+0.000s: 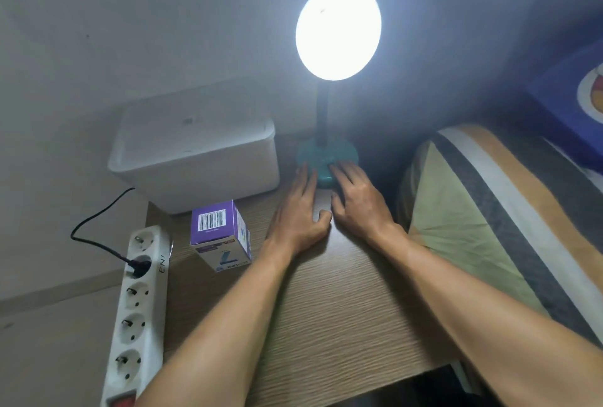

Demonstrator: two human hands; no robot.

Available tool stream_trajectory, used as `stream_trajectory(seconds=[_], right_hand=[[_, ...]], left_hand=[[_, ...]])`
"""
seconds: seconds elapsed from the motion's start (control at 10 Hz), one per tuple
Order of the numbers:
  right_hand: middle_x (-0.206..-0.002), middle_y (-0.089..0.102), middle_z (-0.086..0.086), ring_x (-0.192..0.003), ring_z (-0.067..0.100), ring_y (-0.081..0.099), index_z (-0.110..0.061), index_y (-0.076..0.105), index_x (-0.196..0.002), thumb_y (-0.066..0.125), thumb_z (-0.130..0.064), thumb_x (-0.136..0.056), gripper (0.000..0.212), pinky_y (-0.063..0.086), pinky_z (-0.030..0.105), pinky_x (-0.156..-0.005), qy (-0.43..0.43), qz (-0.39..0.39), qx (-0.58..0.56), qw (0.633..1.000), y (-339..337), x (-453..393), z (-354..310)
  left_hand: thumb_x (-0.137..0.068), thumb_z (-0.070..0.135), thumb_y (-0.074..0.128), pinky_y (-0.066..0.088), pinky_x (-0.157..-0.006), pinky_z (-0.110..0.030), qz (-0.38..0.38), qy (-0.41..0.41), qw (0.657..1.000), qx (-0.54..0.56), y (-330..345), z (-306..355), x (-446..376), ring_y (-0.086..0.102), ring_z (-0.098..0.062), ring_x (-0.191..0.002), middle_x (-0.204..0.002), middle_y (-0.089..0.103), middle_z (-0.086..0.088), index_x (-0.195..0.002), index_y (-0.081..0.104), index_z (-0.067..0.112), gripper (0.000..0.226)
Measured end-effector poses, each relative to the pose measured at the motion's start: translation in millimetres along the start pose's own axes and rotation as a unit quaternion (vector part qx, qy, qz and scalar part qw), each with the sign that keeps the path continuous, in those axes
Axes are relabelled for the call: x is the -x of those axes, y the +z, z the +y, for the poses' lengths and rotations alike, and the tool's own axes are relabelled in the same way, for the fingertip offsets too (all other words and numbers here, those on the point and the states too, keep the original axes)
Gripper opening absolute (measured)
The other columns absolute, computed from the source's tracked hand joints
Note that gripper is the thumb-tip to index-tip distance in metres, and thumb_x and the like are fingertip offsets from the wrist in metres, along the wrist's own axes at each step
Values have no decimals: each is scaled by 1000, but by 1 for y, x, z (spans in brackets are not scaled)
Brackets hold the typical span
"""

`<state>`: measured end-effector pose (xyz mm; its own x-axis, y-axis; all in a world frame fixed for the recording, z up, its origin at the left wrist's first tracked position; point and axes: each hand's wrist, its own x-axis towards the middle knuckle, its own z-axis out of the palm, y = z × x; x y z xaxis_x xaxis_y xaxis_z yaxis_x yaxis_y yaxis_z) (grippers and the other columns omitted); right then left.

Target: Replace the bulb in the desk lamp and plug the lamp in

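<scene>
The desk lamp stands at the back of the wooden table, its round head (338,29) glowing bright white above a dark stem and a teal base (326,153). My left hand (301,211) lies flat on the table with its fingertips touching the base's front left edge. My right hand (357,199) rests beside it, fingers spread over the base's front right. Neither hand holds anything. A black plug (138,265) sits in the second socket of the white power strip (138,312) at the left, its cord curving up and behind. A purple bulb box (222,235) stands near the strip.
A white lidded bin (195,158) sits at the back left, close to the lamp base. A striped pillow (489,217) lies along the table's right side, with blue bedding (574,106) behind. The wooden table (342,325) stretches toward me under my forearms. The wall is directly behind.
</scene>
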<state>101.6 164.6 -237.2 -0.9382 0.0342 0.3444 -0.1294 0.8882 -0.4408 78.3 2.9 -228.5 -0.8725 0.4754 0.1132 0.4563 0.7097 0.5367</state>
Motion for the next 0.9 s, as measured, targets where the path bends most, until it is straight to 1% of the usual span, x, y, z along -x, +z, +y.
stream_trajectory(seconds=[0.1, 0.2, 0.3, 0.4, 0.5, 0.6, 0.7, 0.8, 0.9], right_hand=[[-147, 49, 13, -139, 30, 41, -7, 49, -145, 61, -12, -85, 62, 44, 40, -109, 3, 0, 2, 1000, -1, -1, -1], [-145, 49, 12, -136, 28, 42, -8, 49, -144, 59, -14, -85, 61, 51, 43, -101, 6, -4, 14, 1000, -2, -2, -3], [-145, 48, 9, -136, 26, 41, -12, 48, -144, 57, -18, -84, 61, 53, 42, -93, 18, -13, 31, 999, -2, -3, -4], [-143, 48, 8, -134, 26, 41, -14, 48, -143, 56, -21, -83, 61, 56, 42, -88, 26, -18, 49, 998, -3, -5, -6], [-145, 45, 6, -136, 24, 39, -16, 46, -147, 58, -29, -85, 64, 56, 39, -86, 31, -27, 77, 996, -3, -7, -5], [-146, 45, 6, -137, 24, 38, -17, 46, -148, 59, -33, -85, 66, 55, 38, -85, 39, -27, 81, 996, -3, -9, -5], [-143, 49, 8, -134, 25, 41, -16, 50, -145, 60, -29, -83, 63, 55, 38, -86, 34, -5, 67, 997, 0, -6, -3], [-144, 48, 9, -135, 26, 41, -15, 49, -146, 60, -26, -84, 65, 53, 40, -95, 32, -17, 46, 998, -7, -8, -4], [-152, 41, 10, -142, 27, 36, -15, 39, -154, 61, -21, -89, 69, 46, 43, -110, 17, -49, 26, 998, -8, -3, -2]], left_hand=[[-82, 37, 51, -2, -126, -21, 0, 1, 1000, 1, 0, 0, 0, 5, -22, -162, -173, 9, -15, -164, 20, 6, 93], [-82, 36, 52, -1, -127, -22, 2, 3, 1000, 0, -1, 0, 1, 6, -23, -162, -173, 10, -16, -164, 21, 5, 92], [-82, 35, 52, 3, -129, -26, 4, 4, 1000, 1, 0, 0, 0, 7, -24, -162, -173, 11, -17, -163, 22, 3, 92], [-83, 35, 52, 6, -131, -30, 4, 4, 1000, -2, 0, 0, 1, 7, -25, -162, -173, 11, -17, -163, 21, 3, 92], [-87, 37, 57, 9, -131, -35, 3, 13, 1000, -11, 2, -4, 2, 4, -24, -162, -174, 7, -14, -165, 18, 6, 92], [-91, 36, 59, 7, -130, -33, -3, 14, 1000, -12, 2, -6, 3, 2, -24, -162, -175, 4, -12, -165, 15, 8, 91], [-89, 37, 55, 7, -129, -33, 3, 17, 1000, -13, 5, -7, 4, 3, -24, -161, -174, 7, -13, -165, 18, 6, 90], [-92, 32, 63, 9, -131, -35, 10, 23, 999, -25, 1, -4, 2, 3, -24, -161, -174, 7, -13, -165, 16, 6, 90], [-93, 27, 66, 10, -132, -36, 6, 26, 1000, -16, 1, -3, 8, 2, -23, -162, -174, 5, -11, -165, 13, 6, 91]])
